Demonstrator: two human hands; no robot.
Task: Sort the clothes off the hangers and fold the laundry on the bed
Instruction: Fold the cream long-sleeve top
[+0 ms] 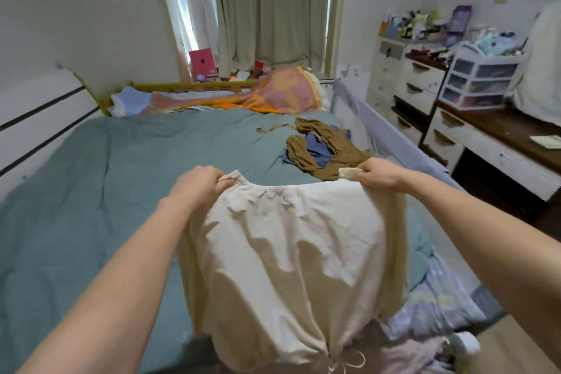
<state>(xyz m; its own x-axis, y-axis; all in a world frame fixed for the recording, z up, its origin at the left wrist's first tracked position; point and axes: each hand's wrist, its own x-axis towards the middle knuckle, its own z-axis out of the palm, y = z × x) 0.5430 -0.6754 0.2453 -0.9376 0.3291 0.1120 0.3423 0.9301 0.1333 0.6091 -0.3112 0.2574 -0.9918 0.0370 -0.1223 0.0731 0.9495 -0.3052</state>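
Folding step: cream garment [291, 252] pinched taut by left hand [198, 184] and right hand [379, 174]; next, probably lowering flat onto bed [106, 167].

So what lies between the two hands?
Head view: the cream garment's top edge spans from left hand to right hand; behind it, bare teal bedcover.

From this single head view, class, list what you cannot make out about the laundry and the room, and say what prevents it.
1. Cream garment, held up by the left hand and right hand: its far side faces away, and its hem is cut by the bottom edge.
2. Blue cloth: mostly covered by the brown garment.
3. Items on the white drawers: too small and blurred to identify.
4. Bed: its near part is hidden behind the cream garment.
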